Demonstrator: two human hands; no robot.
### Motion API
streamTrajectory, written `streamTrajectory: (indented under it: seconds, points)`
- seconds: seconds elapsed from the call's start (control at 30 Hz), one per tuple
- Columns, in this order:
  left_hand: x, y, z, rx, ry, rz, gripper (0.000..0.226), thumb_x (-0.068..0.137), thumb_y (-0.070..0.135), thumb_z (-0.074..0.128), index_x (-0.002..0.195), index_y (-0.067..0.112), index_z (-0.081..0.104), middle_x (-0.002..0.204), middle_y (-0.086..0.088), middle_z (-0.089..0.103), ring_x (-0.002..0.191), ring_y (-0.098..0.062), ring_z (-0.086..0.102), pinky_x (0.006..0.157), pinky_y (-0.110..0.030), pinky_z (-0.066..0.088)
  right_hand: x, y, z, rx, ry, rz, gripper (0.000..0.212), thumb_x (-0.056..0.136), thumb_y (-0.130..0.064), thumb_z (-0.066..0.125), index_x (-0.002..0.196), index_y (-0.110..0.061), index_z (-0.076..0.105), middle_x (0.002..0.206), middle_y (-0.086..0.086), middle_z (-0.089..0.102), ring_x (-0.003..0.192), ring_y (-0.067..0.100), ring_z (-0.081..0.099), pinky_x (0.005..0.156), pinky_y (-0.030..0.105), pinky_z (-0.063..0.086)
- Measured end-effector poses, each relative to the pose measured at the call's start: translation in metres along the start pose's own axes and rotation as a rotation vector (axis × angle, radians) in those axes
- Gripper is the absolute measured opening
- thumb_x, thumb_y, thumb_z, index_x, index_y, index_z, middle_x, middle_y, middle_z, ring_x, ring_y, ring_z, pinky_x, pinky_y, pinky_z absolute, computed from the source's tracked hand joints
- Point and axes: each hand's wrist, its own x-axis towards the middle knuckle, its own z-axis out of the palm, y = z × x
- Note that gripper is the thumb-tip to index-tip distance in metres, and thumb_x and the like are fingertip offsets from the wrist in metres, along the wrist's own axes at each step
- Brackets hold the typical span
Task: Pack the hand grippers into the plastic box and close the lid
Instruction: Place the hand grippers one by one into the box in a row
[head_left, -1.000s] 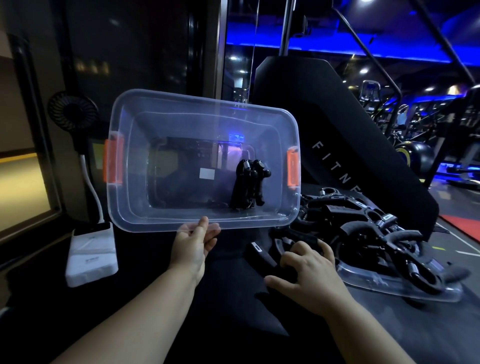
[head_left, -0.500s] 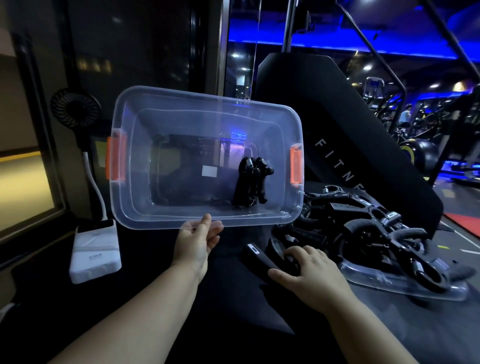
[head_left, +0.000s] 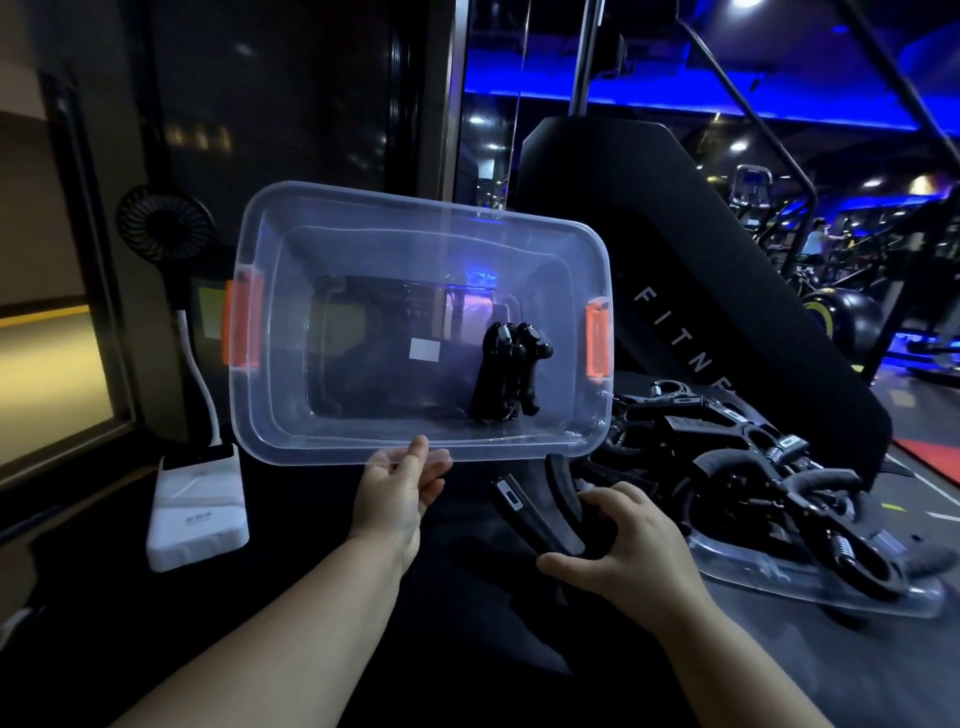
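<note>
Near the middle of the view, a clear rectangular plastic box (head_left: 421, 244) with orange clip latches on its two short sides is tipped up so its open mouth faces the camera. Left hand (head_left: 400, 493) grips the box's lower rim, thumb over the near edge and fingers behind the clear plastic. Inside the box, right of its centre, black hand grippers already packed (head_left: 511, 371) stand bunched together against the lower wall, just above the rim.

Below and right of the box, the right hand (head_left: 631, 551) rests on the dark tabletop (head_left: 779, 649) with its fingers curled around a black foam-handled hand gripper (head_left: 540, 512), clamped on its handles. This gripper lies just under the box's lower right corner.

Right of the box, a heap of more black hand grippers with metal springs (head_left: 753, 478) sits on a flat clear plastic lid (head_left: 810, 587), which lies on the tabletop.

Left of the box stand a small black fan on a white bendable neck (head_left: 165, 223) and, below it, a white rectangular power bank (head_left: 197, 506). Behind the box rises a large black padded panel with pale lettering (head_left: 675, 249), and blue-lit gym machines fill the far right.
</note>
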Motion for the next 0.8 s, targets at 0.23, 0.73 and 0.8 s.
streamTrajectory:
  seconds: [0.23, 0.73, 0.8]
  points:
    - [-0.0001, 0.0009, -0.0006, -0.005, -0.006, -0.002, 0.013, 0.093, 0.025, 0.056, 0.094, 0.013, 0.053, 0.078, -0.003, 0.072, 0.072, -0.010, 0.069, 0.067, -0.025, 0.050, 0.0048, 0.0035, 0.0010, 0.049, 0.310, -0.046, 0.071, 0.045, -0.051, 0.088, 0.106, -0.020, 0.069, 0.091, -0.013, 0.050, 0.081, 0.005, 0.053, 0.074, 0.017, 0.040]
    - [-0.0015, 0.0012, 0.0016, -0.002, -0.001, 0.005, 0.012, 0.094, 0.024, 0.055, 0.088, 0.014, 0.050, 0.077, -0.003, 0.071, 0.071, -0.010, 0.068, 0.066, -0.024, 0.049, 0.0019, 0.0009, 0.0010, 0.009, 0.398, -0.039, 0.065, 0.048, -0.038, 0.093, 0.107, -0.022, 0.071, 0.088, -0.012, 0.051, 0.072, 0.005, 0.052, 0.065, 0.009, 0.035]
    - [-0.0013, 0.0010, 0.0017, -0.003, -0.001, 0.004, 0.012, 0.094, 0.024, 0.055, 0.089, 0.014, 0.050, 0.076, -0.003, 0.071, 0.070, -0.009, 0.068, 0.066, -0.024, 0.049, 0.0020, 0.0015, 0.0010, 0.017, 0.396, -0.051, 0.063, 0.050, -0.036, 0.092, 0.108, -0.022, 0.071, 0.090, -0.013, 0.055, 0.075, 0.005, 0.055, 0.068, 0.014, 0.040]
